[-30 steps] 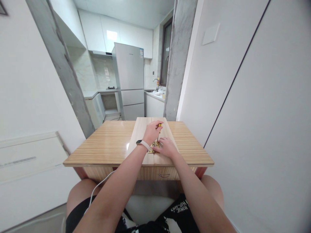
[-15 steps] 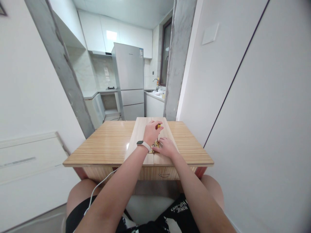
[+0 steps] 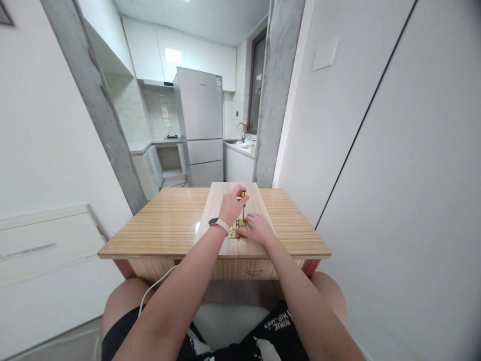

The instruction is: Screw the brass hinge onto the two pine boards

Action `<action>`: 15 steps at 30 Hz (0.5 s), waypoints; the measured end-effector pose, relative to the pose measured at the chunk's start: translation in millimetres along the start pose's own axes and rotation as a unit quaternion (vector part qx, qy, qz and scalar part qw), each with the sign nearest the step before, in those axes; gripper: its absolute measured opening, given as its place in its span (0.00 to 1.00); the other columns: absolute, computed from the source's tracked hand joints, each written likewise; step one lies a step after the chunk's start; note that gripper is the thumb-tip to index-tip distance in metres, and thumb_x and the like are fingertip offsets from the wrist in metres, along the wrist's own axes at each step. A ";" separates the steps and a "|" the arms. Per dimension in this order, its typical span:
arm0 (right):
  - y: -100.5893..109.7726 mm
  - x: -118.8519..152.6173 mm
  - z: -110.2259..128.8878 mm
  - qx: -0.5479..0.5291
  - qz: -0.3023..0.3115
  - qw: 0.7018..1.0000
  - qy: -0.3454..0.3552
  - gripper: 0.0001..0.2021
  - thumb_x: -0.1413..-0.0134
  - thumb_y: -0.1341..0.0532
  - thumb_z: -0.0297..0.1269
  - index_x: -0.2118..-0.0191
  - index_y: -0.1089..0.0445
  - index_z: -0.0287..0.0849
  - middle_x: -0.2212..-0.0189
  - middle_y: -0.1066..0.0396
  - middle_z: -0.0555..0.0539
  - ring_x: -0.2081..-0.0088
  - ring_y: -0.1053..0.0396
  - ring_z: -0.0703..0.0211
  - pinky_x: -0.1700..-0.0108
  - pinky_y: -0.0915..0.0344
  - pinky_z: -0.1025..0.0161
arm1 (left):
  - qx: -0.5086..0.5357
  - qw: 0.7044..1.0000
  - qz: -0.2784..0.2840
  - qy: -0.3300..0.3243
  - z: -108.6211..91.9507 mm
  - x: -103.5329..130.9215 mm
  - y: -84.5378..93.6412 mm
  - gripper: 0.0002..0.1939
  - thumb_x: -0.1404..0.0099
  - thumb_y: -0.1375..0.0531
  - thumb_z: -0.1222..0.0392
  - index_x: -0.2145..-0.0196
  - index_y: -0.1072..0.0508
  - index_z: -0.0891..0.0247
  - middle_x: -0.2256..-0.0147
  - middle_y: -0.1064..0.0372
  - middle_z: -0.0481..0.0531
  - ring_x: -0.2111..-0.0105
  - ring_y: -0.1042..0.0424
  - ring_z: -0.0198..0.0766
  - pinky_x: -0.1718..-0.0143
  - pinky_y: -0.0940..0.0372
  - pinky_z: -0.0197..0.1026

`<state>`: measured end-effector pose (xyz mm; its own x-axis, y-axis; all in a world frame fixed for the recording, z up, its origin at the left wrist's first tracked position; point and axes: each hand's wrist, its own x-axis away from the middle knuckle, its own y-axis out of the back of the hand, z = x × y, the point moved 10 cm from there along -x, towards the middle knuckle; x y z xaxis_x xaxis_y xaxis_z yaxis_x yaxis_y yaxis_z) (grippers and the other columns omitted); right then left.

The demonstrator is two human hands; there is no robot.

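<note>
My left hand (image 3: 232, 203), with a banded watch at its wrist, grips the yellow and black handle of a screwdriver (image 3: 244, 194). The shaft points down to a brass-coloured hinge (image 3: 233, 231) lying across the seam of two pale wooden boards (image 3: 218, 200). My right hand (image 3: 258, 228) rests on the right board at the hinge's right side, its fingers apart around the screwdriver's tip. Whether a small screw is under the tip or between those fingers is too small to tell.
The boards lie on a striped wooden table (image 3: 169, 220) with a drawer handle (image 3: 254, 273) at its front. A white cable (image 3: 152, 288) hangs by my left forearm. Behind the table stands a grey fridge (image 3: 201, 110).
My left hand has shifted slightly left and its fingers have turned on the handle. The screwdriver stands more upright, and more of its shaft and the hinge shows. My right hand stays in place.
</note>
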<state>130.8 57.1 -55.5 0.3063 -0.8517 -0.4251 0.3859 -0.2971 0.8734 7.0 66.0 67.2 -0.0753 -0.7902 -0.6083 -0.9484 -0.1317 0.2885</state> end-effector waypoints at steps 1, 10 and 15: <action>-0.7 -0.1 -0.1 0.000 0.003 1.000 0.001 0.30 0.43 0.37 0.71 0.55 0.21 0.46 0.52 0.23 0.40 0.47 0.28 0.44 0.44 0.38 0.53 | -0.005 1.000 -0.005 -0.007 -1.0 -0.1 1.2 0.11 0.35 0.31 0.68 0.56 0.23 0.59 0.59 0.21 0.52 0.60 0.20 0.39 0.59 0.25 0.40; 0.5 -0.2 -0.3 -0.001 0.004 1.000 0.002 0.31 0.43 0.37 0.71 0.54 0.21 0.46 0.50 0.23 0.39 0.46 0.29 0.44 0.44 0.38 0.54 | -0.027 0.999 -0.004 -0.029 -6.5 -2.4 1.2 0.11 0.35 0.32 0.70 0.56 0.23 0.61 0.59 0.23 0.52 0.62 0.23 0.37 0.59 0.26 0.40; -0.4 0.3 1.6 -0.011 0.005 1.000 0.003 0.30 0.43 0.36 0.71 0.56 0.21 0.45 0.55 0.22 0.40 0.47 0.28 0.44 0.43 0.38 0.52 | -0.014 0.999 0.035 -0.036 -8.3 -2.2 -3.3 0.11 0.34 0.34 0.71 0.55 0.22 0.61 0.58 0.22 0.52 0.62 0.23 0.36 0.59 0.26 0.39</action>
<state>129.3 56.3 -55.6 0.3152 -0.8516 -0.4187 0.4029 -0.2794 0.8716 12.9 63.2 73.8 -0.1641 -0.7524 -0.6380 -0.9314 -0.0948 0.3514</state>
